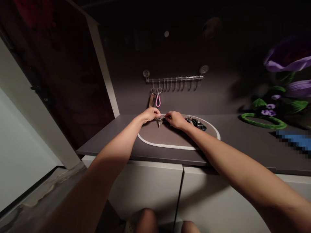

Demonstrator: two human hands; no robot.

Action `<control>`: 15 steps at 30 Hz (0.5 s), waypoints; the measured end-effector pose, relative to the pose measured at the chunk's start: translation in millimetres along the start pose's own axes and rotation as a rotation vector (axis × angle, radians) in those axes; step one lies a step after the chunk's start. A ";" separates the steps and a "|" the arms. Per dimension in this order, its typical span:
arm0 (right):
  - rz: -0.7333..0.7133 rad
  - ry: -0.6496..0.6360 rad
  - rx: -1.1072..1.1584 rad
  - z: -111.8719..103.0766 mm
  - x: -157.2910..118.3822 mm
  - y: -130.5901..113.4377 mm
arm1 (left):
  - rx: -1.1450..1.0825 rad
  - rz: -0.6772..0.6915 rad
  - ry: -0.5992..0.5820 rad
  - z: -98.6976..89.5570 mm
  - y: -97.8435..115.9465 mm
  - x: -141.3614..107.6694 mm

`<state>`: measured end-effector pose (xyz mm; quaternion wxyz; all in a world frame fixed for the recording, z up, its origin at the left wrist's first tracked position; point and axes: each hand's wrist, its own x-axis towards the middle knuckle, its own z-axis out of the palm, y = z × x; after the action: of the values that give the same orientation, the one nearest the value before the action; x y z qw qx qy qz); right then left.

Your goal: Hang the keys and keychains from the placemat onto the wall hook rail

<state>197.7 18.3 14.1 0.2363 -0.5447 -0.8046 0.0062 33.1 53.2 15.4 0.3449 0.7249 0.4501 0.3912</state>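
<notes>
My left hand (150, 114) and my right hand (175, 119) meet above the far edge of an oval brown mat (167, 145) with a white rim. Between my fingers is a small bunch of metal keys on a ring (160, 119), with one key pointing down. The fingers partly hide the ring. Just right of my right hand, a dark patterned key fob (196, 124) lies on the mat, linked by a short metal chain. Above my hands, a pink loop keychain (158, 101) and a tan strap (151, 100) hang from a metal hook rail (173, 78).
The mat lies on a dark grey countertop (243, 142) above white cabinet doors (145, 187). Purple artificial flowers (288, 58) and a green loop (263, 121) are at the right, with a pixelated blue object (293, 140) below them. A dark door with a white frame (102, 64) stands left.
</notes>
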 end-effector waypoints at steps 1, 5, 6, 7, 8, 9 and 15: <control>0.007 0.025 0.050 -0.1 0.0 -0.8 | -0.015 0.000 0.000 -0.3 2.6 -1.0; 0.031 0.127 0.338 3.6 1.9 -1.4 | -0.072 0.018 0.014 -1.7 13.3 -5.8; 0.028 0.144 0.414 5.2 2.8 -1.0 | -0.087 0.023 0.014 -1.9 15.5 -6.8; 0.018 0.153 0.484 6.8 3.6 -0.6 | -0.105 0.027 0.010 -2.2 17.4 -7.7; 0.001 0.156 0.547 8.4 4.5 -0.1 | -0.127 0.031 0.001 -2.3 19.0 -8.4; -0.024 0.153 0.600 9.7 5.3 0.4 | -0.154 0.035 -0.010 -2.3 20.2 -8.8; -0.105 0.184 0.548 6.3 5.7 1.7 | -0.289 -0.008 -0.052 -2.3 23.7 -9.0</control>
<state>195.0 25.6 10.2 0.4466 -0.4166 -0.7752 0.1618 37.5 36.8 34.3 0.4587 0.6757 0.3830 0.4316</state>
